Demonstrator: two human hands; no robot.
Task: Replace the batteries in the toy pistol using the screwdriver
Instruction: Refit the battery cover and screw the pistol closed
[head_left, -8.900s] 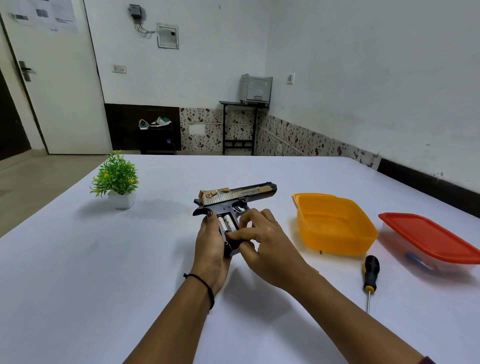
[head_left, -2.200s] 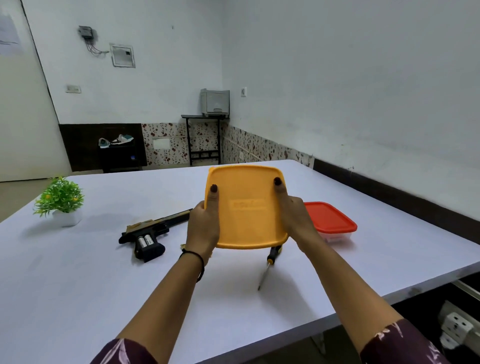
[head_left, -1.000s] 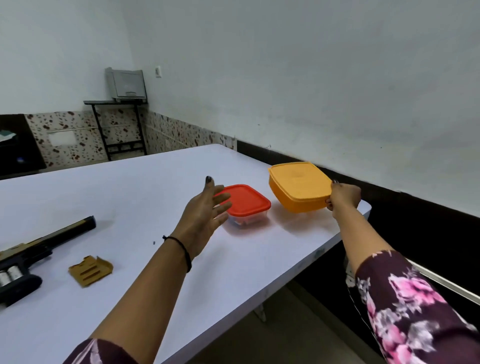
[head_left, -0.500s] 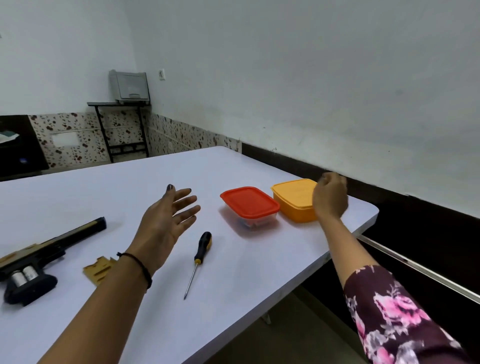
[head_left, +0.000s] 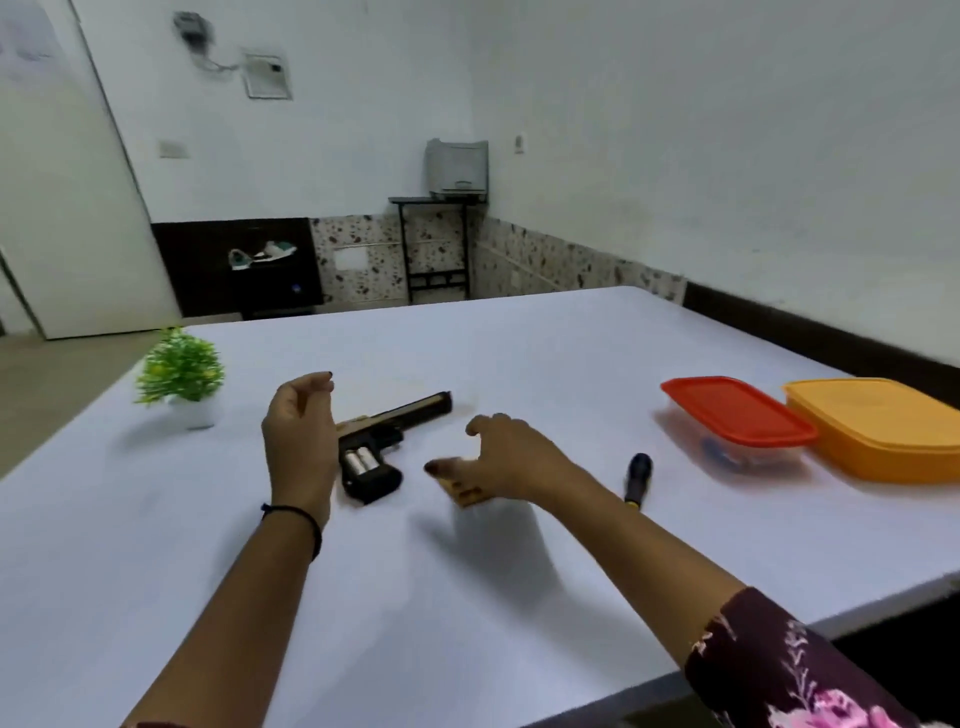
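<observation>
- One toy pistol lies on its side on the white table, barrel pointing away to the right, grip toward me with its compartment open.
- Two batteries sit side by side in that open grip.
- One tan battery cover lies on the table just right of the grip, partly hidden under my right hand.
- One screwdriver lies further right; I see only its black handle past my right forearm.
- My left hand hangs just left of the pistol, fingers loosely curled and holding nothing; it covers the rear of the slide.
- My right hand hovers over the cover, fingers spread apart and bent down; whether they touch the cover I cannot tell.
- Two lidded boxes stand touching at the far right: a red-lidded box and an orange box.
- One small potted plant stands well left of the pistol.
- Half a second ago my right hand was at the orange box and my left hand was open above the table; now both are beside the pistol.
</observation>
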